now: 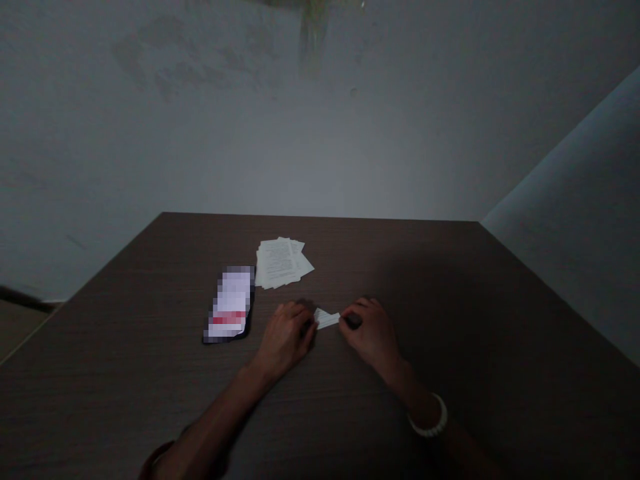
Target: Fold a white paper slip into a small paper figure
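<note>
Dim grey wall (pixel 325 147) is rising behind the dark bench (pixel 450 287), and you are working near the middle of that bench, with a small piece of paper (pixel 327 320) lying between your two hands. Your left hand (pixel 285 333) is curling inward, its grip closing on the paper's left end, though the fingers are hiding just how much they are holding. Your right hand (pixel 373 333) is pinching the right tip between thumb and forefinger, its grip closed at the tips while a small gap is showing behind them.

For handling it well, you are probably wanting a light, even pinch: paper this small is likely creasing or tearing wherever one side is pulling harder. Let the left fingers be steadying the piece near the bench while the right is doing the finer work, and be lining up the edges before pressing anything flat.

Counting up, you are handling one small piece of paper. One loose pile of papers (pixel 280 263) is sitting beyond your left hand, its sheets overlapping too much for counting. One phone (pixel 231 300) is lying beside the pile, its screen glowing. One pale bracelet (pixel 441 420) is circling your right wrist.
</note>
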The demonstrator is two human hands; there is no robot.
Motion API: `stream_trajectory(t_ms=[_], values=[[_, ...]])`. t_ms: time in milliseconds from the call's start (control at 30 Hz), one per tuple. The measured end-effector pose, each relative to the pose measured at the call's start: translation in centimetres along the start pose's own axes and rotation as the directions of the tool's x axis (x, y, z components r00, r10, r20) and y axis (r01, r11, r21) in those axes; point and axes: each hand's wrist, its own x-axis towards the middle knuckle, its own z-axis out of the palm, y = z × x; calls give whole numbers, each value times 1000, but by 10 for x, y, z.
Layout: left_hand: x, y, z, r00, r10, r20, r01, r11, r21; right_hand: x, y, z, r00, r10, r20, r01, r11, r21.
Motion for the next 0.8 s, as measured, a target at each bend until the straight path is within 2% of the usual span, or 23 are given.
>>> stream_trajectory(t_ms=[300,400,567,700,800], values=[[-1,2,-4,1000,13,-4,-13,1000,-11,2,9,3,999,15,-46,-12,997,73],[-1,2,-3,1000,4,-2,-4,1000,-6,3,15,3,997,-12,-70,19,996,90],[-1,0,-1,1000,26,-13,-26,1000,10,2,13,3,989,-133,-72,140,984,108],[-1,-2,-2,999,46,-4,-46,998,31,1,8,2,956,-292,18,287,947,142],[-1,-3,-3,999,48,-1,-48,998,50,1,7,2,934,-351,59,338,927,165]])
